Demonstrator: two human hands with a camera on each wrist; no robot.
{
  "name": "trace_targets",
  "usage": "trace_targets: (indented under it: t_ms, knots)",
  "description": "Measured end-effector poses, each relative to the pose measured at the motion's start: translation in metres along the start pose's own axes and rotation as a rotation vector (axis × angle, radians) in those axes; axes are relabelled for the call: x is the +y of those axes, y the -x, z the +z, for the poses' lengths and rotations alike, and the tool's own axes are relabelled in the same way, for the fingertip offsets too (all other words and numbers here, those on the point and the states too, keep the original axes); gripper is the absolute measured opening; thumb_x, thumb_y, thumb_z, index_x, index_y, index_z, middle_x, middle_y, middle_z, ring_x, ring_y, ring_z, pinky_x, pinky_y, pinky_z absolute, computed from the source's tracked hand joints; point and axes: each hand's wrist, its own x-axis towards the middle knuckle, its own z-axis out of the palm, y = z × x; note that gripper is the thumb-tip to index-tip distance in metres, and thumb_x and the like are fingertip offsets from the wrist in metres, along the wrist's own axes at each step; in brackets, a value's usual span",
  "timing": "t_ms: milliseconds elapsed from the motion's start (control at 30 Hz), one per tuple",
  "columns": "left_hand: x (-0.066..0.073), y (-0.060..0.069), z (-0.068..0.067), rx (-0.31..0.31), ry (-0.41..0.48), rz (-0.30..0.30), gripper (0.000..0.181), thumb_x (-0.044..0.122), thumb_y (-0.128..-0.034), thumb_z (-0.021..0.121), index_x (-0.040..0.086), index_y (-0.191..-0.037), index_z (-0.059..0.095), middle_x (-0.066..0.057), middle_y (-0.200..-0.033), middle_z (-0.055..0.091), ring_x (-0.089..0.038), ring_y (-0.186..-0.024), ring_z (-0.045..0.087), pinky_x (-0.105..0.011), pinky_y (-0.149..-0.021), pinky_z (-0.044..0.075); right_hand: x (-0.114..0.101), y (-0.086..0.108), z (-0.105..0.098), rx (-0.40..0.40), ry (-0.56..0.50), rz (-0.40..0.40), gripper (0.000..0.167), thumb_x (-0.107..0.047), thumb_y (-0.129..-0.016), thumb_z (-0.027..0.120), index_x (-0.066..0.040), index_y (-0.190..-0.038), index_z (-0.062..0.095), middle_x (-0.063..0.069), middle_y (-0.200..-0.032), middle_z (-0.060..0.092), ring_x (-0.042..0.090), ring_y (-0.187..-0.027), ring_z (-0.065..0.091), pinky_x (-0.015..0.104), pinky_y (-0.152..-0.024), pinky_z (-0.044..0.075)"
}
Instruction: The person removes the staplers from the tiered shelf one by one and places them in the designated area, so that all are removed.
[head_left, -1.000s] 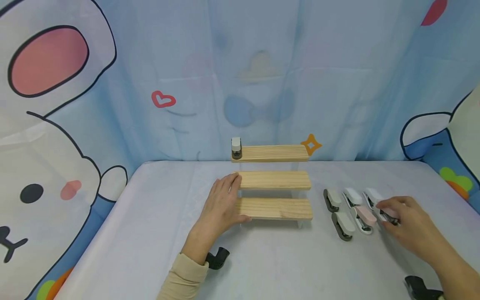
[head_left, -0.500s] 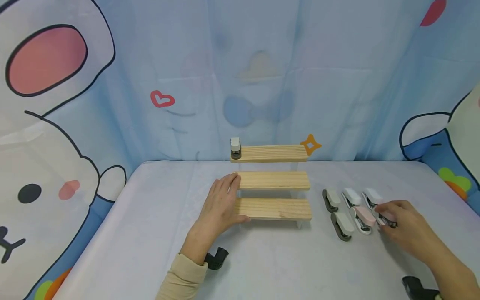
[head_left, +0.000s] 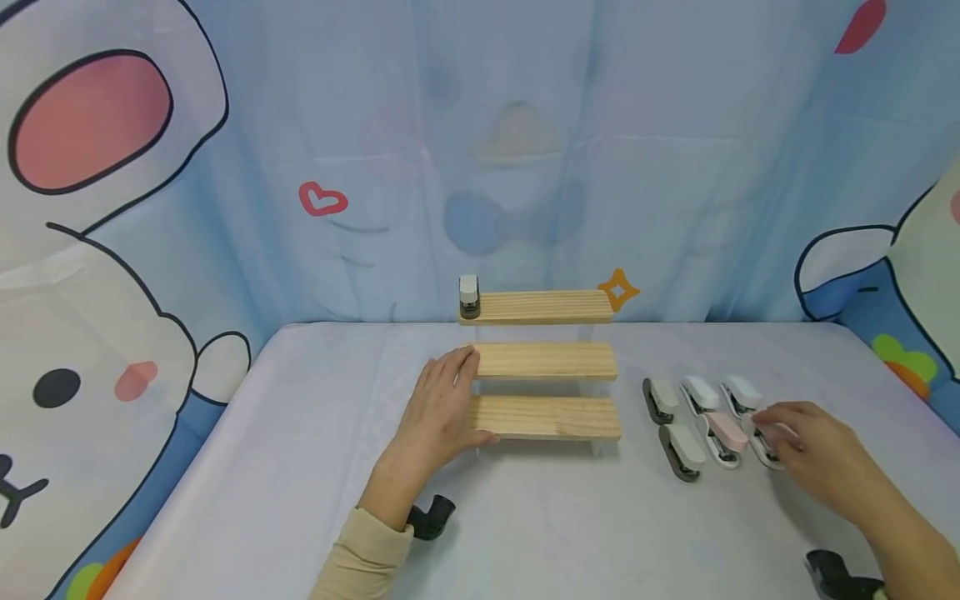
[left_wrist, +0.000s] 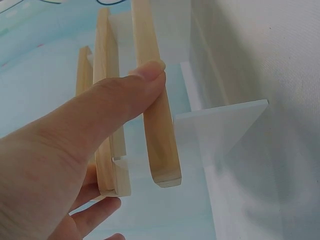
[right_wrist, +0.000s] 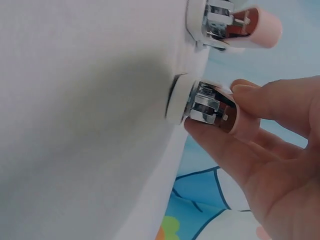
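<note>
My left hand grips the left end of a three-tier wooden shelf rack. In the left wrist view the thumb presses the front board, with the other fingers by the end of the middle board. My right hand pinches a small pink-and-white stapler between thumb and fingers. Its white base is at the table surface, at the near right of a group of staplers. Next to it lies another pink stapler. A grey-white stapler stands on the top board's left end.
White staplers lie behind the pink ones. Two grey-green staplers are to their left. A white cloth covers the table. Behind it hangs a blue printed curtain.
The stapler in my right hand has turned so its near end points toward the front, beside the other pink one. My left hand keeps its hold on the rack.
</note>
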Motion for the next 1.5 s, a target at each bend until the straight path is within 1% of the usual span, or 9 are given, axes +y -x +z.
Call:
trace_targets:
  t_ms: [133,367,533,833,1133,1233,1333,1400,1500]
  knots:
    - [0.000,0.000,-0.001,0.001,0.002,0.000,0.107,0.046,-0.0656,0.091,0.001,-0.148,0.039,-0.012,-0.154,0.039,-0.030,-0.141,0.040,-0.049,-0.122,0.029,-0.001,-0.001,0.002,0.022,-0.001,-0.009,0.025,0.002,-0.092,0.059,0.010,-0.114,0.064,0.041,-0.124,0.045,0.058,-0.106,0.050,0.061,-0.077,0.055]
    - [-0.001,0.000,0.000,0.007,-0.005,0.009,0.107,0.046,-0.0656,0.091,0.001,-0.147,0.039,-0.012,-0.153,0.039,-0.030,-0.141,0.040,-0.048,-0.121,0.030,-0.003,0.000,-0.004,-0.019,0.000,0.009,0.030,-0.007,-0.095,0.059,0.009,-0.121,0.060,0.041,-0.129,0.039,0.057,-0.105,0.050,0.062,-0.077,0.055]
    - [-0.001,0.000,0.000,0.017,-0.008,0.016,0.106,0.045,-0.0653,0.091,0.000,-0.147,0.040,-0.013,-0.152,0.040,-0.030,-0.140,0.041,-0.049,-0.121,0.031,-0.009,0.004,-0.008,0.076,0.012,-0.008,0.033,-0.010,-0.094,0.063,0.007,-0.122,0.059,0.041,-0.131,0.038,0.056,-0.100,0.051,0.064,-0.073,0.054]
    - [0.000,0.000,0.000,0.021,-0.006,0.014,0.107,0.045,-0.0649,0.091,0.000,-0.147,0.040,-0.012,-0.152,0.041,-0.030,-0.140,0.041,-0.048,-0.121,0.031,-0.028,0.003,-0.016,0.184,-0.011,-0.105,0.032,-0.006,-0.093,0.063,0.005,-0.123,0.058,0.039,-0.135,0.039,0.057,-0.110,0.043,0.072,-0.079,0.048]
    - [-0.001,0.000,0.001,0.015,-0.004,0.011,0.107,0.045,-0.0655,0.091,0.001,-0.148,0.039,-0.012,-0.153,0.040,-0.029,-0.141,0.040,-0.048,-0.121,0.031,-0.062,-0.002,-0.021,0.287,-0.031,-0.196,0.032,-0.003,-0.090,0.064,0.002,-0.122,0.061,0.033,-0.138,0.044,0.053,-0.116,0.044,0.072,-0.082,0.047]
    - [-0.001,0.001,0.001,0.015,-0.002,0.011,0.107,0.045,-0.0654,0.091,0.001,-0.148,0.039,-0.012,-0.153,0.039,-0.029,-0.141,0.040,-0.048,-0.121,0.031,-0.072,-0.003,-0.022,0.336,-0.038,-0.258,0.031,-0.001,-0.089,0.066,0.002,-0.120,0.062,0.031,-0.136,0.047,0.050,-0.115,0.047,0.070,-0.080,0.049]
    - [-0.001,0.001,0.001,0.014,-0.001,0.010,0.107,0.045,-0.0654,0.091,0.001,-0.148,0.038,-0.011,-0.153,0.039,-0.029,-0.141,0.040,-0.048,-0.121,0.030,-0.080,-0.006,-0.021,0.391,-0.044,-0.321,0.031,0.001,-0.087,0.068,0.000,-0.117,0.064,0.028,-0.133,0.051,0.045,-0.111,0.053,0.052,-0.077,0.054]
    - [-0.001,0.001,0.001,0.014,-0.002,0.011,0.107,0.045,-0.0653,0.091,0.001,-0.148,0.038,-0.011,-0.153,0.039,-0.029,-0.141,0.040,-0.048,-0.121,0.030,-0.086,-0.008,-0.021,0.414,-0.052,-0.347,0.031,0.002,-0.086,0.068,0.000,-0.117,0.065,0.027,-0.133,0.052,0.043,-0.109,0.054,0.047,-0.076,0.052]
    - [-0.002,0.001,0.001,0.018,-0.002,0.014,0.108,0.045,-0.0650,0.091,0.001,-0.148,0.039,-0.011,-0.153,0.039,-0.029,-0.141,0.041,-0.048,-0.121,0.030,-0.097,-0.010,-0.021,0.432,-0.060,-0.367,0.033,0.004,-0.086,0.068,0.001,-0.119,0.064,0.026,-0.133,0.052,0.042,-0.110,0.054,0.046,-0.075,0.051]
